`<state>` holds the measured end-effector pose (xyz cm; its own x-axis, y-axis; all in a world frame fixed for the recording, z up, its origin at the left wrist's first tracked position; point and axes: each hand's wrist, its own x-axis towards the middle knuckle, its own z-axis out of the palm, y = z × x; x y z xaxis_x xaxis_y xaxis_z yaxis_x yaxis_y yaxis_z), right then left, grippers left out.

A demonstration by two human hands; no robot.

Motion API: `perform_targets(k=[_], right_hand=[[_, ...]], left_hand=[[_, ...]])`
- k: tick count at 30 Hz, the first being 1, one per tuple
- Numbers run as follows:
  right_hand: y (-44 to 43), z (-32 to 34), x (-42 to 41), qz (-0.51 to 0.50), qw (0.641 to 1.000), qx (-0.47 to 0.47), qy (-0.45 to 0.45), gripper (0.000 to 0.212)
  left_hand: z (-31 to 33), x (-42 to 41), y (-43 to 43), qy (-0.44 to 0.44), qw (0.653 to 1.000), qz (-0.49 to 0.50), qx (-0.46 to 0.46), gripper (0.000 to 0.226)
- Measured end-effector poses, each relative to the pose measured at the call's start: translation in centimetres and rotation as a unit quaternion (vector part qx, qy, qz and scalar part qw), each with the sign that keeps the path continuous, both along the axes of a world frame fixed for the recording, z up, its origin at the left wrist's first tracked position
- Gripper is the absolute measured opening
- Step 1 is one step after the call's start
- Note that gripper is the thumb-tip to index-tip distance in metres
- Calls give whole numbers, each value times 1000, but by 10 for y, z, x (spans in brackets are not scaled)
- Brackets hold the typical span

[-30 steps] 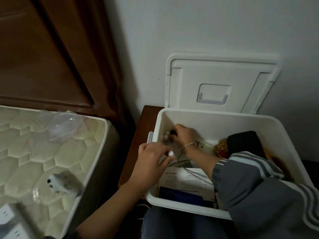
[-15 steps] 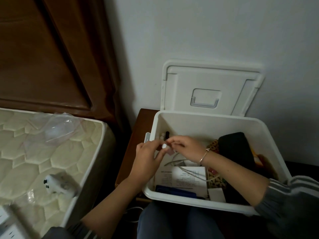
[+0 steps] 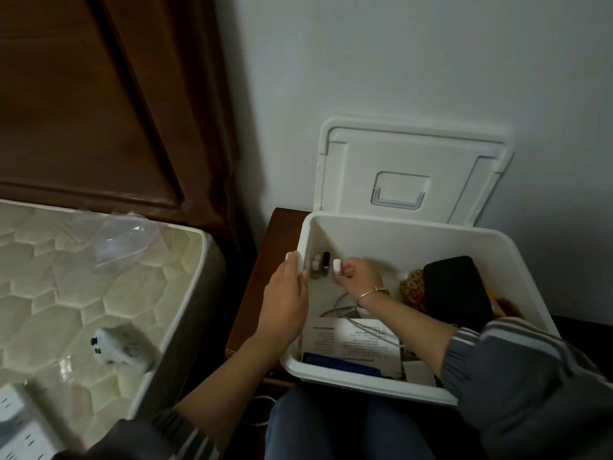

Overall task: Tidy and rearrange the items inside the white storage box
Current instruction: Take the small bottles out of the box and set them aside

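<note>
The white storage box [image 3: 398,227] sits open in front of me on a wooden stand. My left hand [image 3: 285,295] grips its left rim. My right hand [image 3: 356,277] is inside the box, pinching a small white-capped bottle [image 3: 337,265] upright near the far left corner. Beside it stand small bottles [image 3: 320,265], one with a black cap. Printed papers [image 3: 358,340], a blue item [image 3: 341,365], a white cable, a black pouch [image 3: 454,290] and a crocheted piece [image 3: 411,287] lie in the box.
The box's lid [image 3: 408,174] leans against the wall behind it. To the left is a mattress [image 3: 66,293] with a clear plastic bag [image 3: 112,240], a small white device [image 3: 116,350] and a white power strip [image 3: 20,423]. A wooden headboard [image 3: 99,111] rises behind.
My left hand let go of the small white-capped bottle and moved to the box's left rim. My right hand carried the bottle back toward the far left corner beside the other bottles.
</note>
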<state>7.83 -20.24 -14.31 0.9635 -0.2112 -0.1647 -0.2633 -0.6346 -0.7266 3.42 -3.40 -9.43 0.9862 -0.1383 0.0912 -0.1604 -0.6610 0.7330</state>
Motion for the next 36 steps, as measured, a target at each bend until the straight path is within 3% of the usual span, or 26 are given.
perform_targets(k=[5,11,24,36], right_hand=[[9,-23,17,4,995,-104,3,45],[21,-39,22,7,990,-144,8,48],[27,-49,32,-31,997,-73,9,31],[25,-38,29,-34,995,-87,31,19]], left_hand=[[-3,-2,1,3,1000,18,-15,41],[-7,-1,2,21,999,30,-27,47],[-10,0,2,27,998,40,-40,47],[-11,1,2,26,998,35,-42,46]])
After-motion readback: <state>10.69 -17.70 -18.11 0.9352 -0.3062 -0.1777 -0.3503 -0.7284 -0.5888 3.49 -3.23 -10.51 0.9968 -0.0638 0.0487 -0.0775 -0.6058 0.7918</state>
